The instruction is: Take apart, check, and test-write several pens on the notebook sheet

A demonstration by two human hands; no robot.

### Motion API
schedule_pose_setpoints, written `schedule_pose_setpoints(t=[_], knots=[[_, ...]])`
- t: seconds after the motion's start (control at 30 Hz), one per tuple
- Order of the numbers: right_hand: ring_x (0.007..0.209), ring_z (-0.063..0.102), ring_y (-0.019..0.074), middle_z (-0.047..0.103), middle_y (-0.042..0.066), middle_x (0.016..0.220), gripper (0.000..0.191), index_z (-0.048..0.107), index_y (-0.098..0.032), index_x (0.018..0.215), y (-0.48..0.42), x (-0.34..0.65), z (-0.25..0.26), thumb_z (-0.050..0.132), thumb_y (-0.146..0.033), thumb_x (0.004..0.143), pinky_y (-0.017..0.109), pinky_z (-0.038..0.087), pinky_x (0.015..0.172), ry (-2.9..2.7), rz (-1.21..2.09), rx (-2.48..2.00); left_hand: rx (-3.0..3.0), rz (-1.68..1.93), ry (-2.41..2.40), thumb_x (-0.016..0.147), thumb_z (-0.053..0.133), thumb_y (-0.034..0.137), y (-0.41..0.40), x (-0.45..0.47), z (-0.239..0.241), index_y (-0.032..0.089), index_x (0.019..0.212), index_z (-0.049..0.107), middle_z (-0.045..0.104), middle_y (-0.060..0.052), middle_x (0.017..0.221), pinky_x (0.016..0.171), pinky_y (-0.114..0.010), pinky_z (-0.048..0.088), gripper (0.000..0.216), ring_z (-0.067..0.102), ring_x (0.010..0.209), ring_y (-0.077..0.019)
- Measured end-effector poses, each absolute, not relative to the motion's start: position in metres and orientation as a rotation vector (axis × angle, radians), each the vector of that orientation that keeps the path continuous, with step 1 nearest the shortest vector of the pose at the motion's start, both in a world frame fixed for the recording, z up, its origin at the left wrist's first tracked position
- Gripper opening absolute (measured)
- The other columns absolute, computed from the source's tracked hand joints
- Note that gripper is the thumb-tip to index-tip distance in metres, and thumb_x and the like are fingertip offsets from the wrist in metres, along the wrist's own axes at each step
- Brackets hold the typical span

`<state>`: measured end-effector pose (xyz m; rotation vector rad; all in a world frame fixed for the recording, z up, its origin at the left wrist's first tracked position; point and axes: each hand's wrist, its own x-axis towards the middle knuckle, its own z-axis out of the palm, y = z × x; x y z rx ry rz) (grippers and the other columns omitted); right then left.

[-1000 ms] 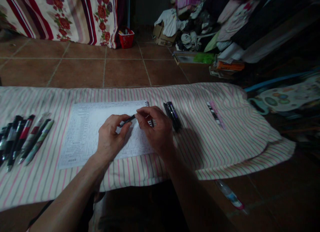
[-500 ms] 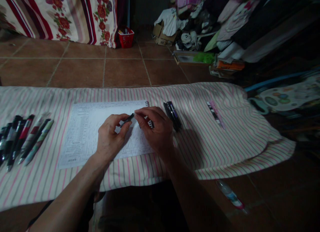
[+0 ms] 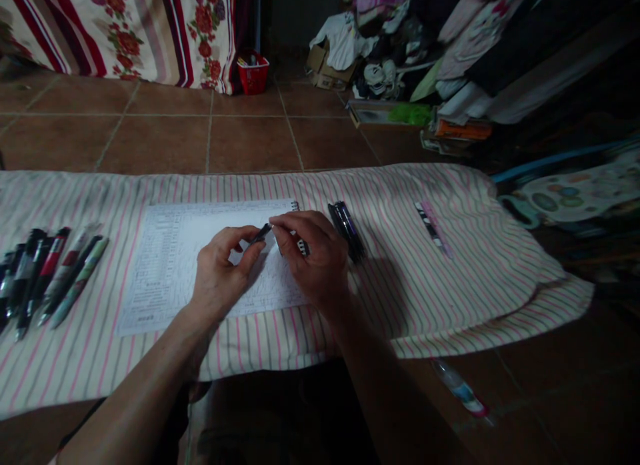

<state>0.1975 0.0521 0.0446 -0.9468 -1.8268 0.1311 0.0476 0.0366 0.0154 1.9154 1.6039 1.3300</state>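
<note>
Above a printed sheet's (image 3: 175,265) far right corner, left hand (image 3: 220,271) and right hand (image 3: 313,255) each pinch an end of a dark pen (image 3: 261,233) (perhaps its cap; too dim), where a sudden tug could smear ink on the sheet.

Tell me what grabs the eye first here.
Both hands meet mid-frame: the left hand and right hand pinch a dark pen over a printed sheet on a striped cloth. A row of pens lies at the cloth's left end, and a red basket stands on the floor beyond.
</note>
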Motion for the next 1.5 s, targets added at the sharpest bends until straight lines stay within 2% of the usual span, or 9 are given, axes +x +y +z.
schedule_pose_setpoints(t=[0.2, 0.33, 0.67, 0.87, 1.17, 1.5], knots=[[0.098, 0.062, 0.0158, 0.069, 0.005, 0.102, 0.03, 0.061, -0.021, 0.107, 0.052, 0.199, 0.042, 0.041, -0.01, 0.087, 0.031, 0.05, 0.088, -1.926, 0.201, -0.966, 1.577, 1.325, 1.491, 0.073, 0.07, 0.029, 0.038, 0.045, 0.016, 0.021, 0.088, 0.07, 0.07, 0.001, 0.077, 0.07, -0.029, 0.053, 0.016, 0.064, 0.07, -0.0142], [0.094, 0.064, 0.0149, 0.069, 0.002, 0.103, 0.038, 0.055, -0.023, 0.115, 0.052, 0.198, 0.037, 0.036, -0.007, 0.086, 0.029, 0.05, 0.087, -1.979, 0.275, -0.994, 1.412, 1.289, 1.38, 0.072, 0.071, 0.028, 0.039, 0.047, 0.016, 0.021, 0.088, 0.071, 0.071, 0.0, 0.076, 0.072, -0.03, 0.053, 0.017, 0.066, 0.071, -0.0151], [0.088, 0.066, 0.0151, 0.07, 0.005, 0.1, 0.03, 0.053, -0.019, 0.112, 0.047, 0.191, 0.036, 0.036, -0.013, 0.088, 0.025, 0.052, 0.077, -1.953, 0.335, -1.075, 1.131, 1.296, 1.281, 0.065, 0.078, 0.031, 0.035, 0.057, 0.028, 0.018, 0.086, 0.074, 0.074, -0.003, 0.08, 0.072, -0.026, 0.052, 0.025, 0.066, 0.072, -0.0148], [0.087, 0.066, 0.0144, 0.069, 0.005, 0.097, 0.029, 0.053, -0.019, 0.112, 0.045, 0.19, 0.036, 0.037, -0.014, 0.088, 0.022, 0.052, 0.073, -1.931, 0.379, -1.099, 1.063, 1.3, 1.244, 0.061, 0.08, 0.028, 0.034, 0.059, 0.029, 0.019, 0.083, 0.074, 0.074, -0.002, 0.08, 0.072, -0.025, 0.051, 0.024, 0.065, 0.072, -0.0137], [0.091, 0.066, 0.0149, 0.069, 0.004, 0.101, 0.028, 0.051, -0.022, 0.11, 0.044, 0.189, 0.036, 0.037, -0.014, 0.087, 0.024, 0.053, 0.076, -1.898, 0.456, -1.104, 1.03, 1.296, 1.258, 0.055, 0.084, 0.024, 0.033, 0.059, 0.033, 0.019, 0.078, 0.074, 0.073, 0.0, 0.073, 0.067, -0.022, 0.05, 0.026, 0.063, 0.066, -0.0115], [0.085, 0.067, 0.0134, 0.069, 0.004, 0.095, 0.028, 0.053, -0.019, 0.107, 0.045, 0.19, 0.034, 0.036, -0.014, 0.086, 0.023, 0.054, 0.071, -1.874, 0.435, -1.114, 0.905, 1.242, 1.036, 0.059, 0.082, 0.027, 0.033, 0.06, 0.027, 0.016, 0.082, 0.075, 0.072, -0.003, 0.07, 0.065, -0.027, 0.052, 0.026, 0.064, 0.062, -0.0143]])
